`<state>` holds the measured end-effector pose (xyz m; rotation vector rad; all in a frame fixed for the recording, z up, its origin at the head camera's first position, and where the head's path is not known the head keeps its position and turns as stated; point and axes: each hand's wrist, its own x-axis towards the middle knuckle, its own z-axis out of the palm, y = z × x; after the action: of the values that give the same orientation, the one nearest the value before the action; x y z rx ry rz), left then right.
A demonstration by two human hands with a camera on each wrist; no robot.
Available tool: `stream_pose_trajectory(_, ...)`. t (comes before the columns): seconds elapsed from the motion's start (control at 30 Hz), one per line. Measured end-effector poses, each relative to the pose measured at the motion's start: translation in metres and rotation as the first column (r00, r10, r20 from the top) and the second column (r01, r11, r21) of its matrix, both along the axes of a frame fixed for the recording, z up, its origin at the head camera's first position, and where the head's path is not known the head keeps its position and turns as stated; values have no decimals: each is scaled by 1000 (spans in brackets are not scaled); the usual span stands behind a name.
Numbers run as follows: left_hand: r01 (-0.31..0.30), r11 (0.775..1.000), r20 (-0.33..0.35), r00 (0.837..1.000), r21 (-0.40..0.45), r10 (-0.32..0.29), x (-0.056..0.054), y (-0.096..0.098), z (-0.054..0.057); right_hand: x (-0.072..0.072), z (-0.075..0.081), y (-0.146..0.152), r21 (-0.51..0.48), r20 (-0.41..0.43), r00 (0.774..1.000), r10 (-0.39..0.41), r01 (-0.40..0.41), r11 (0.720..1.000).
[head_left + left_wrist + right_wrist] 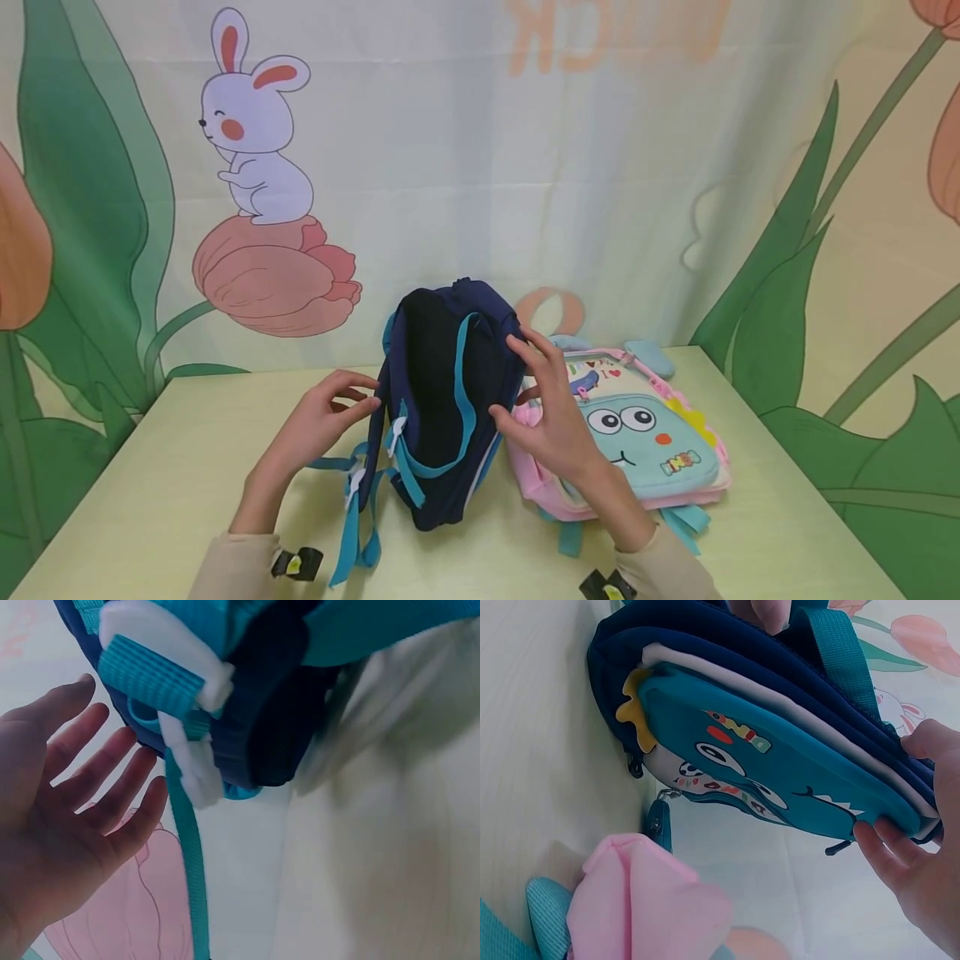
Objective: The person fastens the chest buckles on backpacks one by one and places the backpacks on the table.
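A navy child's backpack with turquoise straps stands upright on the table, its dark strap side towards me. My left hand is at its left edge beside a shoulder strap, fingers relaxed and spread in the left wrist view; whether the fingertips press on it is hard to tell. At the other edge, my right hand holds the bag between thumb and fingers. The right wrist view shows those fingers on the bag's cartoon-faced front. White buckles and a loose turquoise strap hang near my left hand.
A pink and light-blue cartoon backpack lies on the table just right of the navy one. Behind the table hangs a cloth backdrop printed with a rabbit and tulips.
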<state>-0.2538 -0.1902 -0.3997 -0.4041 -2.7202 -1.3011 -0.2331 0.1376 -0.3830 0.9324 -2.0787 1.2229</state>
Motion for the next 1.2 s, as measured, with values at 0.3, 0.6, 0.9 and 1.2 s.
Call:
stream_pose_trajectory(0.3,33,999,97,995,-31,-29,-2,0,-9,0,2,3,-2,20,1000,-2,2,1000)
stream_pose_trajectory(0.6,40,998,140,990,-42,-34,-1,3,-8,-1,2,7,5,54,998,-21,21,1000)
stream_pose_trajectory(0.9,60,996,204,978,-61,-46,-2,3,-12,-3,4,13,10,63,998,-31,31,999)
stream_pose_trajectory(1.2,112,987,332,941,-113,-69,0,-2,-12,-6,8,21,25,100,994,-55,53,998)
